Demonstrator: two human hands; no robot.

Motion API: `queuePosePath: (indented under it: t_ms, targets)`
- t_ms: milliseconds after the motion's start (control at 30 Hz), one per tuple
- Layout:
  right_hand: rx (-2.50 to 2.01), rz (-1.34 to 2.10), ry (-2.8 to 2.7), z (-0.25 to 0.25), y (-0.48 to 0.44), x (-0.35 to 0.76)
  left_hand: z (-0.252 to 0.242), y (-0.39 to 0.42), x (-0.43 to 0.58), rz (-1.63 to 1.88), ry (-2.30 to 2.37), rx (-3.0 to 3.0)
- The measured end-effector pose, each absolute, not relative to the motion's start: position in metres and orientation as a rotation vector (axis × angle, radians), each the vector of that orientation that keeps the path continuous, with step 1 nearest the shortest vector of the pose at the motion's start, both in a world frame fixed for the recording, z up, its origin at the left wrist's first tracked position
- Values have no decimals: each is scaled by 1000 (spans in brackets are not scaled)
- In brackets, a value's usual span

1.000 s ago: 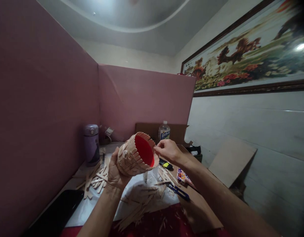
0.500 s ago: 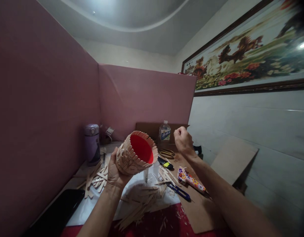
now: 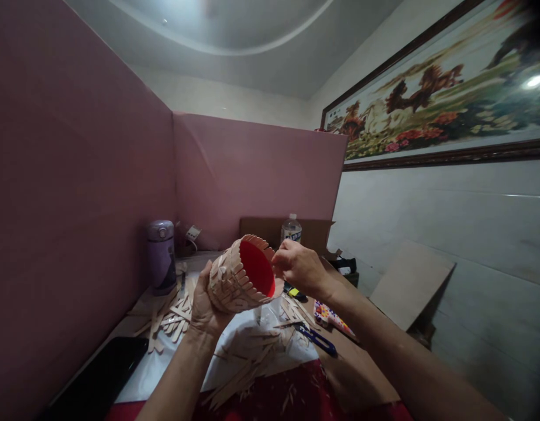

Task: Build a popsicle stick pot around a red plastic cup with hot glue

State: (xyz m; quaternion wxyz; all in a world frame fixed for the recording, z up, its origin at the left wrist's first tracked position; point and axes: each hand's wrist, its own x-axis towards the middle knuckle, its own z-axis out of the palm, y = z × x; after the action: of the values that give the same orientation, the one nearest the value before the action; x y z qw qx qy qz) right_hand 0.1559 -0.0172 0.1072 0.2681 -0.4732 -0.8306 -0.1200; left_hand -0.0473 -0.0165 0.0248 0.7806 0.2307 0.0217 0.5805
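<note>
Tilted toward the right, a round pot covered in wooden craft sticks (image 3: 228, 285) shows its red inside and scalloped stick rim. My left hand (image 3: 208, 304) grips it from the left and below, the fingers partly hidden behind it. At the pot's right rim is my right hand (image 3: 302, 266), its fingers pinched together. Whatever may be between those fingertips is too small to make out. Below the pot lie loose craft sticks (image 3: 247, 368) and a blue-handled cutter (image 3: 317, 340). A flower-patterned glue gun (image 3: 331, 318) rests under my right forearm, partly covered.
A purple flask (image 3: 161, 257) stands at the back left near more craft sticks (image 3: 175, 318). A clear plastic bottle (image 3: 291, 227) stands behind my right hand. A black phone-like slab (image 3: 98, 374) lies front left. Pink panels (image 3: 256, 169) enclose the left and back.
My right hand has come left and down from beside the bottle to the pot's rim. It now hides the gold-handled scissors. My left hand keeps the pot almost where it was.
</note>
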Motion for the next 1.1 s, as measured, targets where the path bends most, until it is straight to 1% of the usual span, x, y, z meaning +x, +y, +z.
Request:
queuePosePath:
  t_ms: [100, 167, 267, 367, 467, 533, 600, 667, 833, 900, 1000, 1100]
  targets:
    - [-1392, -613, -2337, 108, -20, 150, 24, -17, -46, 1242, 34, 507]
    - [-1433, -689, -2321, 107, -20, 149, 23, -17, -46, 1217, 8, 529]
    - [-1423, -536, -2132, 106, -15, 154, 24, -16, -48, 1167, -39, 566]
    - [-1453, -337, -1801, 108, -5, 170, 23, -15, -50, 1152, -74, 570]
    - [-1615, -328, -1458, 115, 5, 189, 22, -13, -52, 1147, -76, 559]
    - [-1718, -341, -1383, 118, 9, 198, 21, -13, -52, 1145, -70, 550]
    - [-1748, -299, -1520, 117, 12, 202, 22, -13, -52, 1148, -68, 546]
    - [-1688, -225, -1736, 114, 12, 201, 23, -14, -51, 1143, -69, 550]
    - [-1140, -83, -1962, 108, -4, 177, 25, -16, -49, 1144, -79, 569]
    - [-1087, -70, -2074, 109, -13, 166, 25, -17, -48, 1153, -93, 585]
    - [-1200, -205, -2233, 109, -22, 154, 27, -19, -46, 1154, -105, 613]
    - [-1335, -484, -2325, 103, -23, 146, 29, -21, -43, 1186, -87, 620]
